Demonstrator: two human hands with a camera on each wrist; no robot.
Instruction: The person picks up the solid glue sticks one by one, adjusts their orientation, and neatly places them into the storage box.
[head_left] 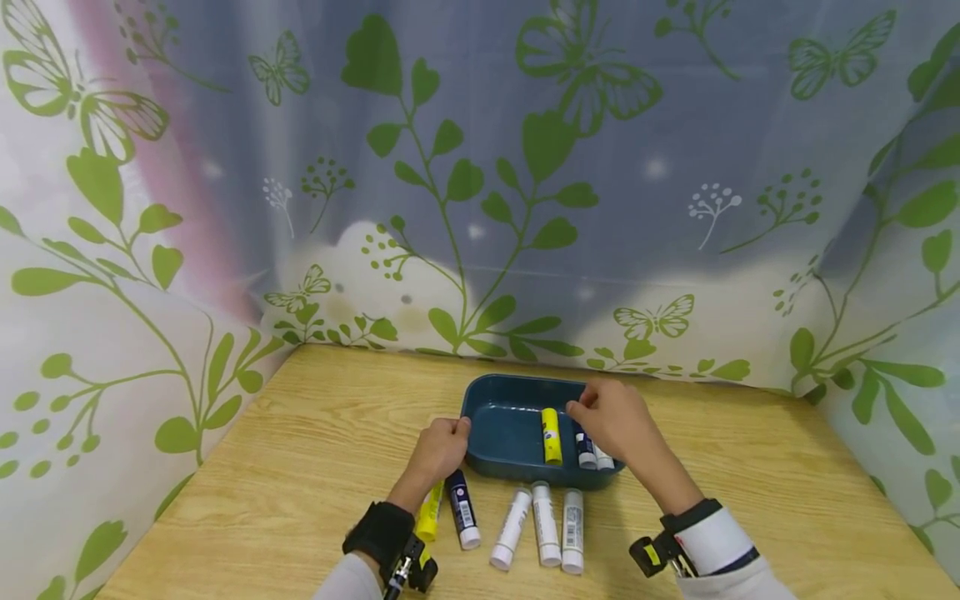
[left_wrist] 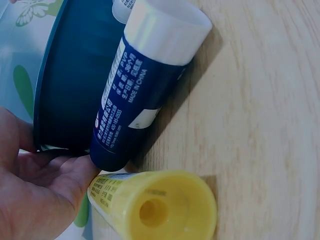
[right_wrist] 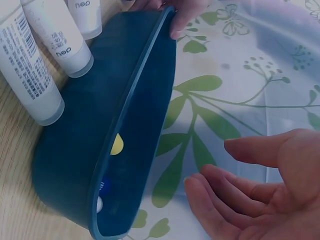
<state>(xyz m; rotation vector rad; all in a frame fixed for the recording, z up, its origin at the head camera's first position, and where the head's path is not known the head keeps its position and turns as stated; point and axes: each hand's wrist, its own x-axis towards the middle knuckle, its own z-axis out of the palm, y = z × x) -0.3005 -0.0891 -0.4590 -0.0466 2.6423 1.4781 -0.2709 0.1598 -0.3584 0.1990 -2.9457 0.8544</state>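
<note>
My left hand (head_left: pixel 438 454) grips the left wall of a dark teal bin (head_left: pixel 517 473), thumb over the rim. Inside the bin, toward the right, lie a yellow glue stick (head_left: pixel 551 436), a navy glue stick (head_left: pixel 586 450) and a white one (head_left: pixel 603 459). Over the bin's right end hovers my right hand (head_left: pixel 618 417), its fingers loosely bent and nothing between them in the right wrist view. Close by my left hand, another navy glue stick (left_wrist: pixel 135 95) with a white end and a yellow glue stick (left_wrist: pixel 155 205) lie on the table.
Three white glue sticks, one of them a barcoded glue stick (head_left: pixel 572 532), lie in front of the bin on the wooden table (head_left: pixel 300 500). A curtain (head_left: pixel 480 208) printed with leaves and butterflies hangs behind the table and along both sides.
</note>
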